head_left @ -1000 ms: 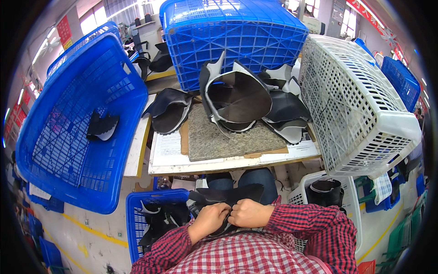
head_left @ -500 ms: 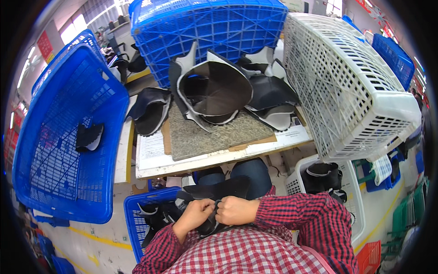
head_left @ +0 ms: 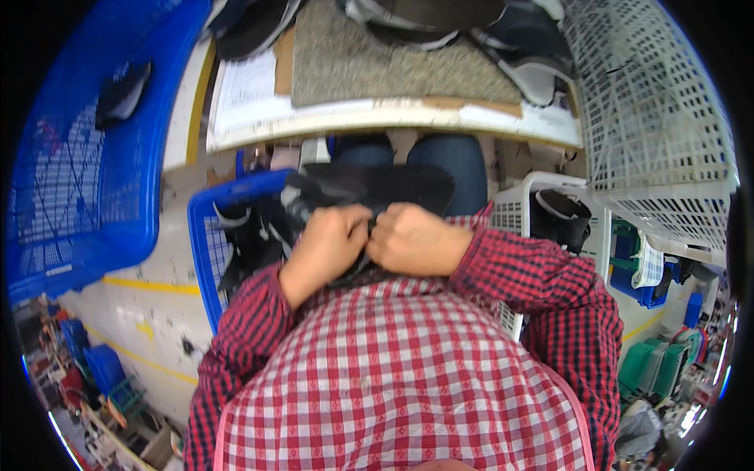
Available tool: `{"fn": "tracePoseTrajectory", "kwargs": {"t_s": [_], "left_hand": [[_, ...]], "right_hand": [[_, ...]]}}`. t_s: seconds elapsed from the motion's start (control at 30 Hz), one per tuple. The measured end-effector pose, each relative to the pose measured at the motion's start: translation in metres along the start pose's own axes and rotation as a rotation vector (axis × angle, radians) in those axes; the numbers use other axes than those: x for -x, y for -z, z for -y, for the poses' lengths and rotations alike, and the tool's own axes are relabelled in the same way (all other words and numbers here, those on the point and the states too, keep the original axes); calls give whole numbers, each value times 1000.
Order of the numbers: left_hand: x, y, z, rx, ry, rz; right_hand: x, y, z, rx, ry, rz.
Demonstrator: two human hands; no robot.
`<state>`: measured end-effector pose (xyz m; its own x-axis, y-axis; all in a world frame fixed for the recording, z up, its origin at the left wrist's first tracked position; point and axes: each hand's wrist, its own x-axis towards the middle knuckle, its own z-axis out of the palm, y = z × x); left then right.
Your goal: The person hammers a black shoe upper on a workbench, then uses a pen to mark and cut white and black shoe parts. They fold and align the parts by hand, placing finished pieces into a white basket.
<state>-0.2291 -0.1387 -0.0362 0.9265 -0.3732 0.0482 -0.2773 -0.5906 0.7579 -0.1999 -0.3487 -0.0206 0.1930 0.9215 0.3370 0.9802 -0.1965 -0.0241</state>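
Note:
Over my lap lies a black shoe upper [head_left: 408,188], its wide dark flap spread across the knees. My left hand [head_left: 323,247] is closed on its near edge, thumb and fingers pinched together. Right beside it, my right hand [head_left: 412,242] is curled into a fist gripping the same edge. The two hands almost touch at the middle, and the exact spot between the fingers is hidden. Further black uppers with pale lining, such as one large upper [head_left: 448,12], rest on the workbench ahead.
A stone-like slab [head_left: 393,74] sits on the white workbench [head_left: 330,125]. Left stands a tilted blue basket [head_left: 149,196] holding one dark piece [head_left: 122,94]. A lower blue basket [head_left: 206,259] contains black pieces. To the right are a white crate [head_left: 660,133] and a white basket [head_left: 514,212] with black uppers.
My view has tipped downward, so the bench and baskets sit higher in the picture. Both hands keep their grip on the upper, close together as before.

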Motion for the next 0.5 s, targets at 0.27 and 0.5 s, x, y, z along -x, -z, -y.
{"fn": "tracePoseTrajectory", "kwargs": {"t_s": [0.27, 0.5], "left_hand": [[20, -25, 42, 895, 566, 51], [15, -16, 33, 824, 424, 140]], "right_hand": [[6, -1, -17, -319, -256, 109], [27, -14, -36, -1275, -883, 212]]}}
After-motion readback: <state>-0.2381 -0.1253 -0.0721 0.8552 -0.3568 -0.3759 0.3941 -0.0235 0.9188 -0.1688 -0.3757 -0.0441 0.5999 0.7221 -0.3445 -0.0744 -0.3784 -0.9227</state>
